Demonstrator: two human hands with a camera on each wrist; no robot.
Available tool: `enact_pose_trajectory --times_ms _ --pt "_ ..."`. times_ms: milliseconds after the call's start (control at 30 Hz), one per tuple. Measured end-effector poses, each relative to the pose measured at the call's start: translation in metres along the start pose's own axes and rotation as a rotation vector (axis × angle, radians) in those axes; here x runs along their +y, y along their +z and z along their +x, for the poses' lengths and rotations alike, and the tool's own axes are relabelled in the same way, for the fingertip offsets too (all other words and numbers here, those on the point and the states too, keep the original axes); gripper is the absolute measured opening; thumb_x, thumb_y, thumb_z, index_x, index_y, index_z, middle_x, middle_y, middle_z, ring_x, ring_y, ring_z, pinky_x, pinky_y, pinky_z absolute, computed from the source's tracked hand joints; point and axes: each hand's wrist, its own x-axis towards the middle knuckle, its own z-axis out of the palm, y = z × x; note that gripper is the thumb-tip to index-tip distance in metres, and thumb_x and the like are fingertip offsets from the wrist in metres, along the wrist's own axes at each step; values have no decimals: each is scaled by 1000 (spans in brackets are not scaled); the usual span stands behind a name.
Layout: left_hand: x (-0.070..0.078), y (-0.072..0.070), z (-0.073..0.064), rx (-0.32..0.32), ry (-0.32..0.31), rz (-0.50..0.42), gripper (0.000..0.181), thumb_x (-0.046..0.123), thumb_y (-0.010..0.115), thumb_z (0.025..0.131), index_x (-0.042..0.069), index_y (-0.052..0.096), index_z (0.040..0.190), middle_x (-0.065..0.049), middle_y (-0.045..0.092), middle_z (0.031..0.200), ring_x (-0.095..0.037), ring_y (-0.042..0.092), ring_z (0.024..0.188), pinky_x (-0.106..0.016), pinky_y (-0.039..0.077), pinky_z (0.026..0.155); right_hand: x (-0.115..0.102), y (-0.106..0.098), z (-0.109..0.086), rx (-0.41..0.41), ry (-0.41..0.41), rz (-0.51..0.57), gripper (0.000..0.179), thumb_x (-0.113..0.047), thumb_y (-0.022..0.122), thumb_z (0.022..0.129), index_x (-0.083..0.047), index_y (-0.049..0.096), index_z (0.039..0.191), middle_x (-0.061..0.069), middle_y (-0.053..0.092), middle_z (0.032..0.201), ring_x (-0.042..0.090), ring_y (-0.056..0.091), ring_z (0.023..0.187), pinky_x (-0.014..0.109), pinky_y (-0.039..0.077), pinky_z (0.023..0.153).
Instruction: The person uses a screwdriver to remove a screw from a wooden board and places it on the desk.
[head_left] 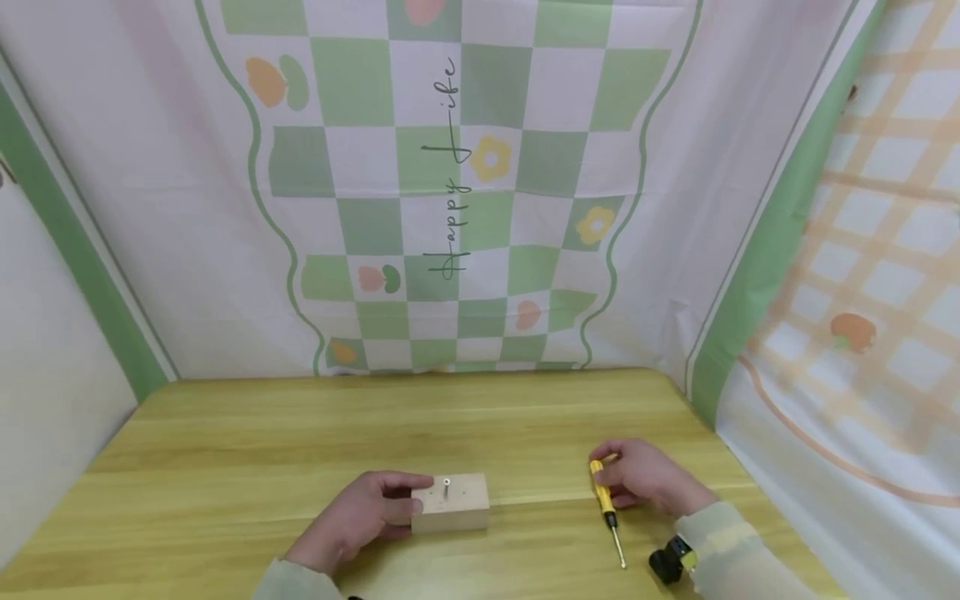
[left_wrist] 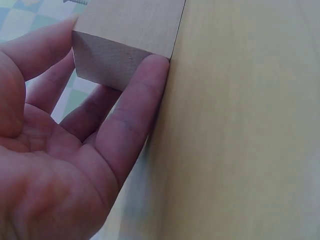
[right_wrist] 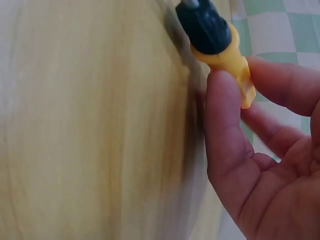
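Observation:
On the table lies a pale wooden block (head_left: pixel 468 496) with a screw (head_left: pixel 446 483) standing upright from its top and small holes beside it. My left hand (head_left: pixel 366 512) grips the block's left end. The left wrist view has fingers of that hand (left_wrist: pixel 55 155) against the end of the block (left_wrist: pixel 127 22). Off to the right, my right hand (head_left: pixel 647 477) pinches the yellow handle of a screwdriver (head_left: pixel 602 493), whose metal shaft points toward the table's front. In the right wrist view, thumb and fingers of the right hand (right_wrist: pixel 272 160) hold the screwdriver (right_wrist: pixel 227 57); its tip is out of frame.
The wood-grain table (head_left: pixel 300 425) reaches back to a hanging cloth (head_left: pixel 487 250) with green checks. More cloth (head_left: pixel 877 350) hangs along the right side. A small black camera (head_left: pixel 670 560) sits at the right wrist.

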Motion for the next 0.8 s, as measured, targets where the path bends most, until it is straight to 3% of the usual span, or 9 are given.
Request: enact_pose_trajectory --times_ms 300,433,500,600,667,733,800 --pt "1 1 -1 -4 6 1 40 9 74 89 4 66 128 -13 58 121 -27 61 98 -41 57 83 2 3 -2 21 -9 21 35 0 72 87 6 58 119 14 62 92 25 63 70 41 58 60" --pt "0 0 -1 -8 10 -2 40 9 74 89 4 66 128 -13 58 121 -27 61 98 -42 57 83 4 -3 -1 32 -5 90 42 -7 69 92 8 53 127 13 61 90 23 61 71 40 58 62" --pt "0 -1 -1 -9 9 1 39 9 74 89 4 67 128 -13 58 121 -27 61 98 -42 57 82 4 -9 0 65 2 159 47 -12 67 95 9 48 133 16 61 97 25 61 77 40 59 67" --pt "-1 -2 -1 -8 4 8 39 10 74 90 4 67 128 -13 59 121 -26 61 98 -42 58 81 1 -18 0 117 9 418 53 -18 60 101 5 39 144 21 54 120 29 61 97 41 57 84" --pt "-1 -2 -1 -6 1 11 38 11 74 90 4 67 128 -13 58 121 -26 61 98 -42 58 81 -6 -23 -1 121 23 706 50 -21 57 103 -1 37 145 20 46 132 30 58 108 41 51 96" --pt "-1 -2 -1 -8 1 7 39 10 74 90 4 67 128 -13 58 121 -26 61 98 -42 58 81 -16 -22 -5 100 29 963 44 -23 53 105 -8 38 143 18 37 138 30 53 115 43 43 105" --pt "-1 -1 -1 -14 2 3 39 10 74 90 3 66 128 -13 58 120 -26 61 98 -42 58 81 -28 -13 -10 58 29 1094 40 -27 53 105 -12 41 140 16 32 139 31 50 118 46 38 109"
